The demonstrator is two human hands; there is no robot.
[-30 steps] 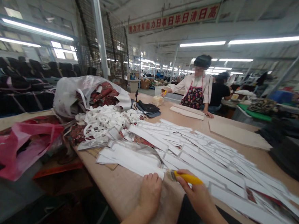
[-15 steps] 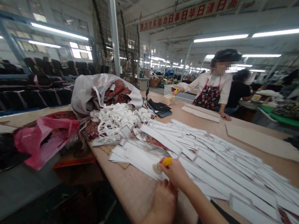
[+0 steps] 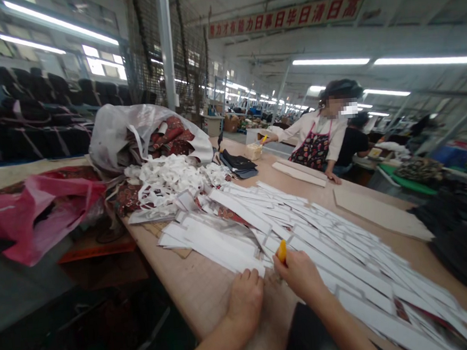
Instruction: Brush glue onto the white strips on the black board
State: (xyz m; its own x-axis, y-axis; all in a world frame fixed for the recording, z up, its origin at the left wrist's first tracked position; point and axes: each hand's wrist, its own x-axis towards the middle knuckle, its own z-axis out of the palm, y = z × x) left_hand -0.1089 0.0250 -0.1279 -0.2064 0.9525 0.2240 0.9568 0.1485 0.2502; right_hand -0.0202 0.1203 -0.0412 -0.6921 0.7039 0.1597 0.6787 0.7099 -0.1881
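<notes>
My right hand [image 3: 300, 277] is shut around a yellow-handled hand tool [image 3: 281, 251], with only the yellow tip showing above my fingers. The tool sits just over a broad layer of long white strips [image 3: 322, 249] spread across the wooden-topped table [image 3: 193, 284]. My left hand [image 3: 246, 302] lies near the table's front edge, its fingertips against the ends of the strips and nothing visible in it.
Beyond the strips lie white offcuts [image 3: 166, 182], a white bag of red patterned fabric [image 3: 146, 133], and a pink plastic bag [image 3: 40, 215]. A co-worker in a patterned apron [image 3: 314, 150] stands across the table. Pale board pieces [image 3: 380, 212] lie to the right.
My right hand has moved right and down, and the tool now stands more upright, mostly covered by my fingers. The whole view has shifted slightly left.
</notes>
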